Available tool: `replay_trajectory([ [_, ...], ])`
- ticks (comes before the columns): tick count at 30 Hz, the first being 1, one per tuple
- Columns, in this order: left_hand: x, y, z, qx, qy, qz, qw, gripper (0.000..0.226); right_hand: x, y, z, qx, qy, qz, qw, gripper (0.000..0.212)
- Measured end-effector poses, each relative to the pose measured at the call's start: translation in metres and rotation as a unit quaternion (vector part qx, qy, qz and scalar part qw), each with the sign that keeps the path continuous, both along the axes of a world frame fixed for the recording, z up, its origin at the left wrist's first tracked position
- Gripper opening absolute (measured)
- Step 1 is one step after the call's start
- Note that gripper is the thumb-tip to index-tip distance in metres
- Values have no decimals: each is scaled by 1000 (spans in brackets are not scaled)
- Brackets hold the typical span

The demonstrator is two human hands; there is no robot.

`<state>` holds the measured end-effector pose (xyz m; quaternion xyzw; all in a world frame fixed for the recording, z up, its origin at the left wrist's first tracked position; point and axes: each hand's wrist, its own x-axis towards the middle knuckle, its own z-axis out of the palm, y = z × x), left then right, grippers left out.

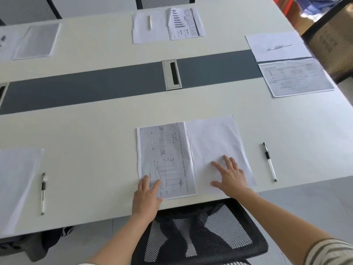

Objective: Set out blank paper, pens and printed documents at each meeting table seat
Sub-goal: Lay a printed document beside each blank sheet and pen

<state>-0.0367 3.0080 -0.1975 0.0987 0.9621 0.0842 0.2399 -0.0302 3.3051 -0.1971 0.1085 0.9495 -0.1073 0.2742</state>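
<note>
bright even daylight, blurred wide-angle edges

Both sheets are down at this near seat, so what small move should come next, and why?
Probably the right hand should lift off the blank white sheet and move the black-capped clear pen onto it. The pen lies on bare table beside the sheet, while the far seats have pens on their paper.

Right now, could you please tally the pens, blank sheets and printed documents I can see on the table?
Pens: 4
Blank sheets: 4
Printed documents: 4 clear; a further printed edge at far left is cut off.
Total: 12
</note>
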Motion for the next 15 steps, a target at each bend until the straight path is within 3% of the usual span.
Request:
replay_trajectory([
  [4, 0, 0, 0, 1, -2, 2, 1000, 62, 2, 2, 2, -11, 14, -13, 1000, 76],
  [9, 0, 0, -2, -7, -6, 3, 1000, 63, 0, 50, 10, -4, 191, -193, 962, 46],
  [15, 0, 0, -2, -9, -10, 4, 1000, 64, 20, 118, 6, 25, 82, -426, 901, 42],
])
